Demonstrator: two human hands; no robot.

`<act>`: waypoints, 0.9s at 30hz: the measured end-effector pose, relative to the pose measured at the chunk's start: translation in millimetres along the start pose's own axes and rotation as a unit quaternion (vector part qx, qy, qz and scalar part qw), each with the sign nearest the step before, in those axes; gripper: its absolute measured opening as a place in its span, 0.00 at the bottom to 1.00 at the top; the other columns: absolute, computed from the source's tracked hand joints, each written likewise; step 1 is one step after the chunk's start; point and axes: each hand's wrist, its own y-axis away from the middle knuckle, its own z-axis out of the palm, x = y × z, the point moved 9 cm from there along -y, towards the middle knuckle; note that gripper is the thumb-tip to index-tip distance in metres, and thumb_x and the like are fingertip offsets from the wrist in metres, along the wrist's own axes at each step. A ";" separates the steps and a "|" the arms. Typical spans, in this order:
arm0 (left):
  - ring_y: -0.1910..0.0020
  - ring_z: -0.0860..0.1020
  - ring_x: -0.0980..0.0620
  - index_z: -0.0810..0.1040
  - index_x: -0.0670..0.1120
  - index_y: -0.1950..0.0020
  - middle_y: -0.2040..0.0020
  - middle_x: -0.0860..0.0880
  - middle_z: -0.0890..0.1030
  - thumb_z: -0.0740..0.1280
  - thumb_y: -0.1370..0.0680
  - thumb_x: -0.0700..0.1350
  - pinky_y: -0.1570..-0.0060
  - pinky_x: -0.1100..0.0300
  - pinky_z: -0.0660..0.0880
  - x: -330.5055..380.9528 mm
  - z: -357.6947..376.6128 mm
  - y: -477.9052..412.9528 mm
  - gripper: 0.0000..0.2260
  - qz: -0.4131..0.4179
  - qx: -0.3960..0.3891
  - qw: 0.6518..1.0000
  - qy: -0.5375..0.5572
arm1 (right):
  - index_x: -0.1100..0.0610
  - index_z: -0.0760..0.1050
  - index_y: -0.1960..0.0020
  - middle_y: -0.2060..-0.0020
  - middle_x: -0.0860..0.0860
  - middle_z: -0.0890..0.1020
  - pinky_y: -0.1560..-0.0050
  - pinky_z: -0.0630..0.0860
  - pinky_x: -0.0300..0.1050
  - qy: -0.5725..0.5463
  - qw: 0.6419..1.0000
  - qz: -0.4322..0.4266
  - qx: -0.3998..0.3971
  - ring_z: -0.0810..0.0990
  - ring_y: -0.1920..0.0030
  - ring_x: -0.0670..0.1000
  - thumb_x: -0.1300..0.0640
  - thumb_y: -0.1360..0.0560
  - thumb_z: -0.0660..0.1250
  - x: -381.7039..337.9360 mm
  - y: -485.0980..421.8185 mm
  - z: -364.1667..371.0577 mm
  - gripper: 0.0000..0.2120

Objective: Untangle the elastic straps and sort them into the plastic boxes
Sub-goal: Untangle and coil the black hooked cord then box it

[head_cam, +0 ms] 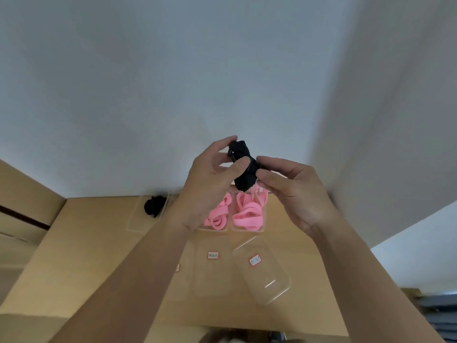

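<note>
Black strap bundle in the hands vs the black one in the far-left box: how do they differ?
The held black bundle is in the air, pinched by the left hand and right hand; the boxed black bundle lies in a clear box on the table. The held one is drawn out on a slant; the boxed one is a compact clump. Both are black and bunched.

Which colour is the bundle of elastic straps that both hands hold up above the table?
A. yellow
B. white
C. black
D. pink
C: the strap bundle pinched between the left hand and the right hand is black, while the pink straps lie in clear boxes below.
</note>
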 end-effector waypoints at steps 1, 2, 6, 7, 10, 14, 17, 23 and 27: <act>0.45 0.85 0.47 0.77 0.55 0.30 0.40 0.47 0.83 0.73 0.21 0.46 0.47 0.42 0.83 -3.0 -2.6 2.4 0.19 -0.001 0.000 1.000 0.006 | 0.55 0.85 0.44 0.46 0.54 0.86 0.44 0.80 0.45 -0.008 1.000 0.001 0.005 0.85 0.44 0.53 0.59 0.31 0.78 4.5 -2.2 -0.7 0.15; 0.45 0.85 0.46 0.77 0.54 0.30 0.39 0.46 0.82 0.72 0.20 0.44 0.47 0.42 0.83 -5.4 -6.7 5.0 0.19 0.002 0.007 1.000 0.012 | 0.54 0.85 0.44 0.46 0.54 0.86 0.41 0.80 0.47 -0.019 1.000 0.003 0.012 0.85 0.43 0.54 0.57 0.34 0.80 10.2 -4.0 0.0 0.18; 0.47 0.86 0.46 0.77 0.53 0.31 0.41 0.48 0.83 0.72 0.20 0.42 0.51 0.51 0.84 -22.8 -33.3 18.0 0.18 -0.001 0.062 0.997 0.037 | 0.59 0.82 0.41 0.46 0.57 0.86 0.42 0.80 0.46 -0.067 0.997 0.035 0.019 0.85 0.43 0.57 0.57 0.34 0.81 39.9 -4.3 15.8 0.22; 0.48 0.86 0.46 0.77 0.52 0.31 0.41 0.47 0.84 0.72 0.20 0.42 0.53 0.54 0.84 -29.7 -42.4 21.0 0.17 -0.009 0.077 0.996 0.047 | 0.60 0.82 0.41 0.47 0.58 0.86 0.44 0.81 0.44 -0.069 0.996 0.047 0.015 0.85 0.44 0.56 0.57 0.33 0.80 48.0 -3.6 22.6 0.23; 0.47 0.86 0.45 0.77 0.49 0.32 0.42 0.43 0.84 0.71 0.19 0.41 0.52 0.50 0.84 -55.7 -72.4 28.1 0.15 -0.049 0.103 0.990 0.080 | 0.60 0.82 0.41 0.52 0.58 0.87 0.50 0.81 0.40 -0.028 0.997 0.073 0.011 0.86 0.51 0.53 0.55 0.30 0.76 71.2 -4.5 45.8 0.18; 0.46 0.85 0.41 0.79 0.45 0.37 0.46 0.42 0.86 0.69 0.18 0.43 0.50 0.43 0.84 -100.2 -118.0 33.4 0.10 -0.098 0.103 0.984 0.109 | 0.56 0.84 0.47 0.54 0.57 0.87 0.53 0.81 0.40 0.044 0.995 0.089 0.022 0.85 0.55 0.51 0.57 0.23 0.73 111.2 -13.8 84.6 0.06; 0.48 0.86 0.42 0.79 0.45 0.37 0.46 0.43 0.86 0.69 0.18 0.42 0.54 0.48 0.84 -141.6 -160.5 36.0 0.10 -0.133 0.103 0.978 0.123 | 0.54 0.85 0.51 0.57 0.53 0.88 0.58 0.79 0.38 0.077 0.991 0.102 0.032 0.85 0.58 0.49 0.57 0.23 0.72 152.4 -22.7 118.1 0.03; 0.51 0.87 0.41 0.74 0.44 0.32 0.45 0.44 0.86 0.70 0.19 0.40 0.56 0.52 0.84 -225.2 -257.0 38.7 0.15 -0.223 0.105 0.956 0.158 | 0.56 0.83 0.47 0.59 0.49 0.88 0.61 0.78 0.38 0.104 0.978 0.150 0.099 0.86 0.58 0.48 0.58 0.23 0.73 251.3 -37.5 188.2 0.05; 0.52 0.87 0.42 0.74 0.42 0.34 0.44 0.42 0.85 0.69 0.18 0.39 0.51 0.48 0.85 -271.0 -303.4 24.9 0.13 -0.258 0.104 0.949 0.149 | 0.57 0.76 0.34 0.56 0.45 0.87 0.60 0.79 0.40 0.132 0.967 0.188 0.115 0.87 0.56 0.46 0.56 0.24 0.74 306.4 -46.8 226.6 0.19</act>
